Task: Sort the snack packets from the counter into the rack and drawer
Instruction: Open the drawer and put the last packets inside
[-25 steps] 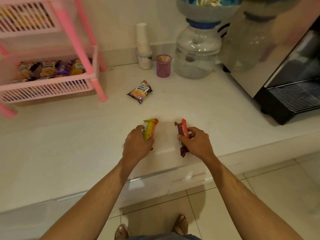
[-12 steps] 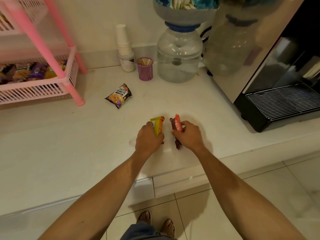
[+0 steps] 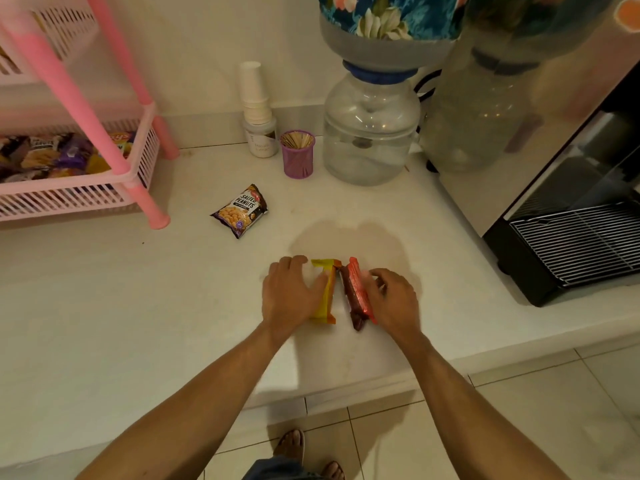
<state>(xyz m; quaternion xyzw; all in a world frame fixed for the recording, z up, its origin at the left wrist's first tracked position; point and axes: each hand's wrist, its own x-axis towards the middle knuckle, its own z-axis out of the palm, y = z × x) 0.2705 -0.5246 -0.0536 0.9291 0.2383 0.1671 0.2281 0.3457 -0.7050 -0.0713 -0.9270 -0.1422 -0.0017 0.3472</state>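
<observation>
A yellow snack packet point(image 3: 328, 289) and a red-and-brown snack packet point(image 3: 354, 293) lie side by side on the white counter point(image 3: 173, 306), near its front edge. My left hand point(image 3: 288, 293) rests on the yellow packet's left side with the thumb across it. From the right, my right hand point(image 3: 392, 299) holds the red-and-brown packet with its fingertips. A salted peanuts packet point(image 3: 240, 211) lies alone farther back on the left. The pink rack point(image 3: 133, 183) stands at the far left, and its lower basket holds several snack packets point(image 3: 52, 154).
At the back stand a stack of paper cups point(image 3: 254, 95) on a small jar, a purple cup of sticks point(image 3: 298, 153) and a large water bottle point(image 3: 370, 133). A black machine with a grille tray point(image 3: 575, 244) fills the right side. Tiled floor and my feet show below.
My hands have come together, so the two packets that were held apart now lie next to each other on the counter. The left hand has flattened out.
</observation>
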